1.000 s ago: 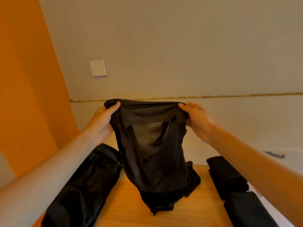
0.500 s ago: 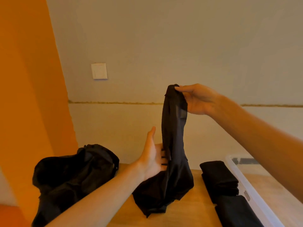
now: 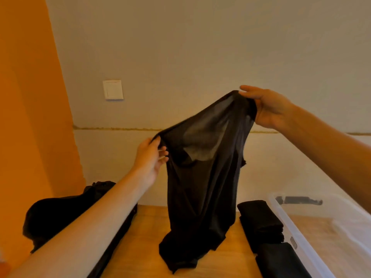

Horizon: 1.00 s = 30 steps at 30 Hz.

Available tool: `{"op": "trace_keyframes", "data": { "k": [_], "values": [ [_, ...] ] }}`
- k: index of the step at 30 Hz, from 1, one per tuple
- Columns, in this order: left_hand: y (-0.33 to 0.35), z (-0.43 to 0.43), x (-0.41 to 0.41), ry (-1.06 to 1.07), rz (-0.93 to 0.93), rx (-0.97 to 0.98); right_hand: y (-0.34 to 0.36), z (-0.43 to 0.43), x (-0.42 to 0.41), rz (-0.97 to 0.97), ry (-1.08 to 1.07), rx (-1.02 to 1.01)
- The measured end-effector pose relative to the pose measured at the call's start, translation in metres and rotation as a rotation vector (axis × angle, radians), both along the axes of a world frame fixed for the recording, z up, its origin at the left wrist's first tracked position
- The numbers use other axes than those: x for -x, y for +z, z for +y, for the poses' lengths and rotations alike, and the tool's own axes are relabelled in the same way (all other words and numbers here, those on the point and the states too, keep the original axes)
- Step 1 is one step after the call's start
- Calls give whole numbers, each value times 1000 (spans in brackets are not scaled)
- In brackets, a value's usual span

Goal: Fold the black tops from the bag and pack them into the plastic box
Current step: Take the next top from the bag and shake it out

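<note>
Half a second back the black top (image 3: 200, 187) hung as a narrow rope from the right hand (image 3: 269, 107) alone, with the left hand (image 3: 150, 157) flat and open against its lower part. Now the left hand has caught an upper edge and drawn it out to the left, so the cloth is stretched into a slanted sheet between the two hands, high on the right and lower on the left. For the task this looks like the opening-out step: the garment is being spread to find its shape before it can be laid down and folded, so folding of this piece has not yet begun. The right hand holds the top's highest corner bunched between thumb and fingers, its forefinger lying out straight over the cloth. The left hand grips the other edge with thumb above and fingers curled below. The fabric is thin enough for light to show through its upper middle. Its lower end trails onto the wooden desk (image 3: 144, 237) and crumples there. At the near left, partly behind the left forearm, sits the dark bag (image 3: 60, 213). To the right of the hanging top, two folded tops (image 3: 261, 219) lie on the desk just beside the plastic box (image 3: 301, 243), outside its rim, so packing seems still to come.
</note>
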<state>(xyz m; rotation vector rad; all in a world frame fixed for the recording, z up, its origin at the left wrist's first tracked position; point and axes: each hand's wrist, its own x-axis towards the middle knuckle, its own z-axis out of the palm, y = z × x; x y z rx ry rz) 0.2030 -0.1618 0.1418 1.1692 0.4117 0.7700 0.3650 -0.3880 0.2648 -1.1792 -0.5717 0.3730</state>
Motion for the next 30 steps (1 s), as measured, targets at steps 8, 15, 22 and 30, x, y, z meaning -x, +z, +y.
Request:
{"op": "trace_keyframes", "data": {
  "k": [8,15,22,30],
  "values": [
    [64,56,46,3,165,-602,18,7,5,-85,-31,-240],
    [90,69,66,-7,142,-370,21,10,5,-166,-9,-160],
    [74,45,55,-73,124,-49,11,23,10,-128,-41,-192],
    [79,48,64,-124,95,154,6,28,1,-32,-97,-122]
  ]
}}
